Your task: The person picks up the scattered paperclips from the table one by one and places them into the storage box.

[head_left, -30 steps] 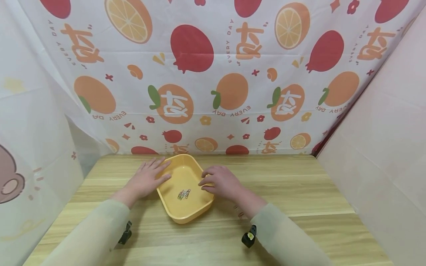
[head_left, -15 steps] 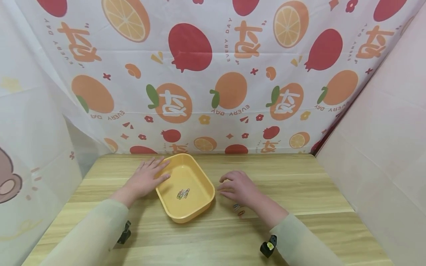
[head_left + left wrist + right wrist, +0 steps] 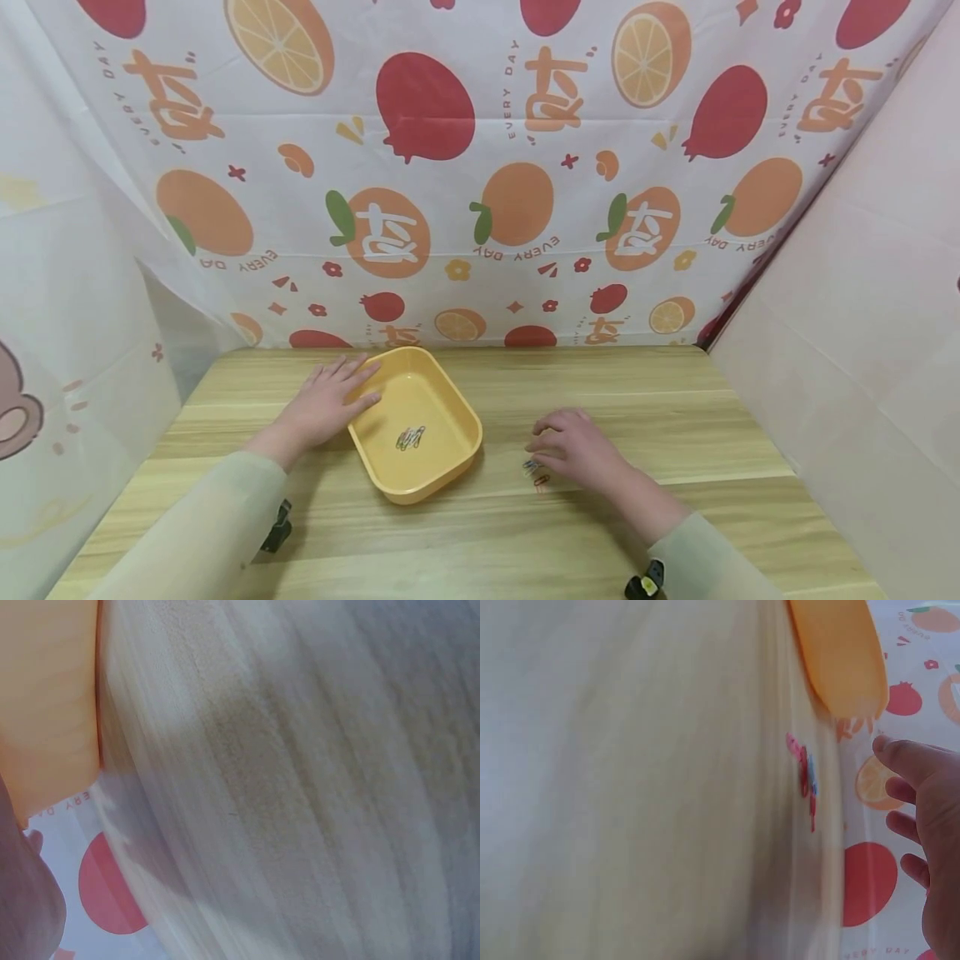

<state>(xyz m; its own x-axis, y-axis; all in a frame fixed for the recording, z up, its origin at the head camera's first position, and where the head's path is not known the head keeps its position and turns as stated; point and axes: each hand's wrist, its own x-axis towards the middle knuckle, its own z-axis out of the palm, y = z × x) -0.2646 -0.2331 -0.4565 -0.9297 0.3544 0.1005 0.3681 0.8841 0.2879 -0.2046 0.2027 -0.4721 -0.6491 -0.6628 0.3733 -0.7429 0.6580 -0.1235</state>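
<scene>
Item: loose paper clips (image 3: 537, 473), small coloured wire pieces, lying flat on the wooden table (image 3: 675, 417) just right of the yellow tray, directly under the right hand's fingertips; the right-wrist view is showing them as a red and blue cluster (image 3: 805, 774) beside the tray's edge (image 3: 840, 652)

Handling, as judged: very light, stiff springy wire, slick and lying flush to the wood, so likely sliding away rather than lifting; best taken with a fingertip pinch across the wire loops, or by dragging one clip free first; not fragile

Right hand (image 3: 577, 446): hovering over the clips with fingers loosely curled and pointing down, holding nothing that can be seen; whether the tips are touching the clips cannot be told

Further paper clips (image 3: 411, 437): sitting bunched on the floor of the tray

Tray (image 3: 457, 400): shallow yellow plastic, rounded corners, resting at a slant on the table

Left hand (image 3: 326, 406): lying flat, fingers straight, pressing against the tray's left rim

Surround: fruit-print cloth (image 3: 480, 167) hanging behind the table
</scene>
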